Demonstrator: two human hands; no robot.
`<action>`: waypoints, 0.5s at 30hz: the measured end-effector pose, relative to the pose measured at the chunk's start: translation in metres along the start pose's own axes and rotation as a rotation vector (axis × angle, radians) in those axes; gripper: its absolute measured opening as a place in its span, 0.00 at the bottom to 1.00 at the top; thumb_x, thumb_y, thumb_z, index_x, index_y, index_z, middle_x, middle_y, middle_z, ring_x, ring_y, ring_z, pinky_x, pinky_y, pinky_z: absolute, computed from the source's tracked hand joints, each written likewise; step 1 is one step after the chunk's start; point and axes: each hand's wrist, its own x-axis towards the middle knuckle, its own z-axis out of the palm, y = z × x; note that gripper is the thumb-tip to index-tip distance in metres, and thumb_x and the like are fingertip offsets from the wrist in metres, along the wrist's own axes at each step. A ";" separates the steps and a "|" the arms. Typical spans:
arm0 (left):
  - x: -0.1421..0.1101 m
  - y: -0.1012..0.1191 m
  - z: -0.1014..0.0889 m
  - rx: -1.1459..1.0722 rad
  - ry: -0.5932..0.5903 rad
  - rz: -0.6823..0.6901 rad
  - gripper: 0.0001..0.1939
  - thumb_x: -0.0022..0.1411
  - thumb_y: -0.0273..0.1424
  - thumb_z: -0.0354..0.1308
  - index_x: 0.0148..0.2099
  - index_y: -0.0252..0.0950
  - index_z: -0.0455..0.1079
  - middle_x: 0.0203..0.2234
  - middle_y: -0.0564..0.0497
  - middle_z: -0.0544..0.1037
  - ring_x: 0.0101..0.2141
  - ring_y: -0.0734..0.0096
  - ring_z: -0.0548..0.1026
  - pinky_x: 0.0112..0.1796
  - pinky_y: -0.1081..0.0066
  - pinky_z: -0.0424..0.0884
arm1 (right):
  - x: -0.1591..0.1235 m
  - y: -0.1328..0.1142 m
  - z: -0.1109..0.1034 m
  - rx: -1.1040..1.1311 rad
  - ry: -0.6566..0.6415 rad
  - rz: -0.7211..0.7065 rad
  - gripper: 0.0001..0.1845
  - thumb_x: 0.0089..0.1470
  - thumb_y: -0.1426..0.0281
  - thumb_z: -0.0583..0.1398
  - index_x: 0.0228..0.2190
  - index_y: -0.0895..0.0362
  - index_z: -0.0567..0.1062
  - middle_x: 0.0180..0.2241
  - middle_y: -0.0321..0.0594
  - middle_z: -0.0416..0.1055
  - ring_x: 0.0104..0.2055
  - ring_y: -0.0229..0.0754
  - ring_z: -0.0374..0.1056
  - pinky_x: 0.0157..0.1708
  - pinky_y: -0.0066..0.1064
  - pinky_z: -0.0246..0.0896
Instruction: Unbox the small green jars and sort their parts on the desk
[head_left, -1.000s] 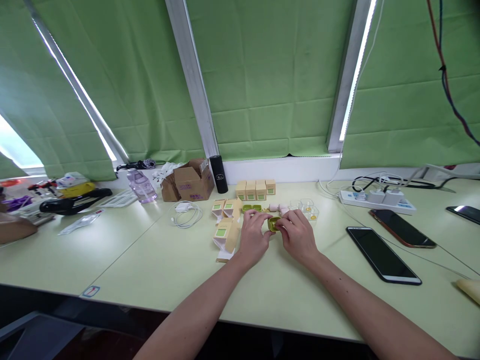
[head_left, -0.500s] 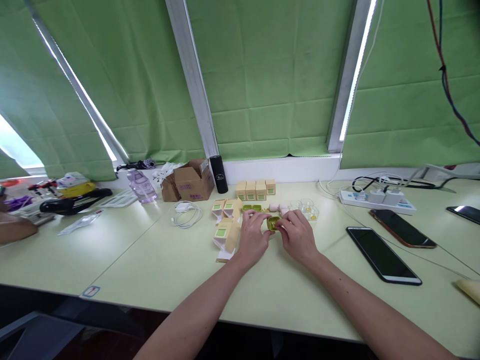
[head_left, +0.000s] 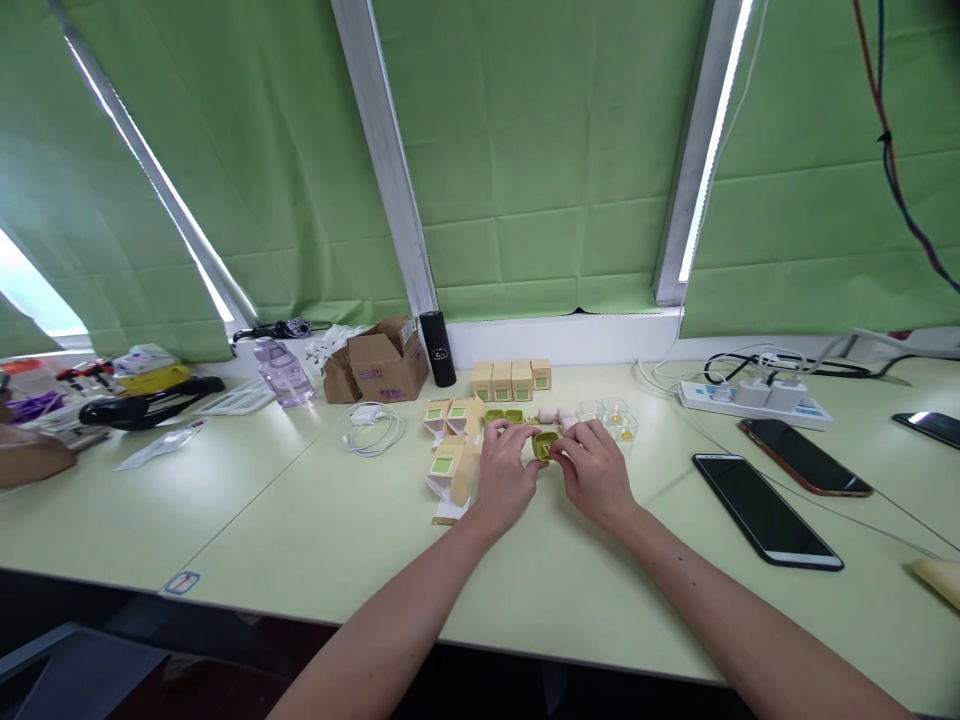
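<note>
Between my two hands, a little above the table, is a small olive-green square cup (head_left: 544, 446), its hollow side turned towards me. My left hand (head_left: 508, 462) grips its left side between thumb and fingers. The fingers of my right hand (head_left: 598, 468) are pinched together at its right edge; whether they also hold something tiny inside cannot be made out. Just behind are more green cups (head_left: 504, 415), some pale pink pieces (head_left: 556, 415) and clear round-celled containers (head_left: 609, 416). Opened small kraft boxes (head_left: 453, 468) with green squares stand left of my left hand.
Closed kraft boxes (head_left: 511, 380) line the back, near a black bottle (head_left: 438, 348) and a cardboard carton (head_left: 388, 364). A white cable (head_left: 373, 430) lies left. Phones (head_left: 766, 510) and a power strip (head_left: 754, 400) are right. Another person's arm (head_left: 30, 456) shows far left.
The green cup has shifted very slightly between my fingers. Both hands stay in nearly the same place.
</note>
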 end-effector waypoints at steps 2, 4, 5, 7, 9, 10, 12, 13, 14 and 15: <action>0.001 -0.003 -0.001 -0.006 0.011 -0.037 0.21 0.57 0.20 0.67 0.52 0.42 0.74 0.46 0.47 0.80 0.54 0.51 0.65 0.53 0.49 0.69 | 0.000 -0.002 -0.001 0.001 0.004 -0.006 0.10 0.65 0.77 0.56 0.33 0.54 0.75 0.32 0.43 0.69 0.36 0.47 0.59 0.34 0.38 0.55; 0.003 -0.007 -0.002 -0.023 0.041 -0.100 0.21 0.57 0.21 0.67 0.51 0.41 0.74 0.46 0.47 0.79 0.55 0.51 0.66 0.55 0.49 0.68 | 0.000 -0.004 -0.001 0.002 0.012 -0.006 0.10 0.65 0.77 0.57 0.33 0.54 0.75 0.32 0.43 0.69 0.36 0.47 0.59 0.34 0.38 0.55; 0.004 -0.008 -0.004 -0.035 0.060 -0.133 0.21 0.57 0.21 0.68 0.51 0.41 0.75 0.47 0.46 0.78 0.56 0.51 0.66 0.55 0.50 0.68 | 0.000 -0.005 -0.001 0.006 0.017 -0.003 0.10 0.65 0.77 0.57 0.33 0.54 0.75 0.32 0.42 0.68 0.36 0.47 0.59 0.34 0.38 0.56; 0.006 -0.010 -0.006 -0.056 0.089 -0.187 0.21 0.57 0.22 0.68 0.52 0.42 0.74 0.47 0.47 0.77 0.57 0.53 0.65 0.57 0.50 0.67 | 0.000 -0.006 -0.002 0.022 0.032 0.012 0.10 0.64 0.77 0.57 0.33 0.54 0.75 0.32 0.42 0.68 0.36 0.47 0.60 0.34 0.38 0.56; 0.007 -0.009 -0.007 -0.067 0.099 -0.222 0.21 0.57 0.23 0.68 0.52 0.43 0.74 0.48 0.47 0.77 0.58 0.54 0.65 0.59 0.52 0.65 | 0.000 -0.006 -0.002 0.042 0.042 0.036 0.10 0.64 0.77 0.57 0.34 0.54 0.75 0.32 0.42 0.69 0.37 0.47 0.61 0.35 0.37 0.57; 0.007 -0.008 -0.008 -0.068 0.101 -0.234 0.21 0.57 0.23 0.67 0.53 0.43 0.74 0.49 0.47 0.77 0.58 0.55 0.65 0.60 0.53 0.65 | 0.000 -0.005 -0.002 0.051 0.042 0.050 0.09 0.64 0.77 0.57 0.34 0.54 0.75 0.32 0.42 0.69 0.38 0.47 0.62 0.35 0.37 0.57; 0.008 -0.006 -0.008 -0.067 0.108 -0.250 0.21 0.58 0.24 0.67 0.53 0.43 0.74 0.49 0.47 0.77 0.58 0.56 0.65 0.60 0.55 0.64 | 0.000 -0.004 -0.002 0.065 0.035 0.078 0.09 0.64 0.77 0.57 0.35 0.54 0.74 0.32 0.41 0.70 0.38 0.46 0.62 0.36 0.37 0.58; 0.008 -0.005 -0.008 -0.067 0.115 -0.256 0.21 0.59 0.24 0.67 0.54 0.42 0.74 0.49 0.47 0.77 0.58 0.56 0.65 0.60 0.56 0.64 | -0.001 -0.002 -0.002 0.069 0.028 0.089 0.09 0.64 0.77 0.57 0.35 0.54 0.74 0.33 0.41 0.70 0.38 0.46 0.63 0.36 0.37 0.58; 0.008 -0.004 -0.008 -0.067 0.125 -0.261 0.21 0.59 0.24 0.66 0.55 0.42 0.73 0.49 0.47 0.77 0.58 0.56 0.65 0.60 0.56 0.64 | -0.001 -0.001 -0.001 0.070 0.022 0.099 0.08 0.64 0.77 0.57 0.35 0.54 0.74 0.33 0.41 0.71 0.38 0.46 0.63 0.36 0.36 0.58; 0.008 -0.004 -0.009 -0.068 0.137 -0.266 0.21 0.60 0.25 0.66 0.55 0.42 0.73 0.49 0.47 0.76 0.58 0.56 0.65 0.59 0.56 0.65 | -0.002 0.000 0.000 0.069 0.017 0.110 0.08 0.64 0.77 0.57 0.35 0.54 0.74 0.33 0.40 0.71 0.38 0.46 0.63 0.37 0.37 0.58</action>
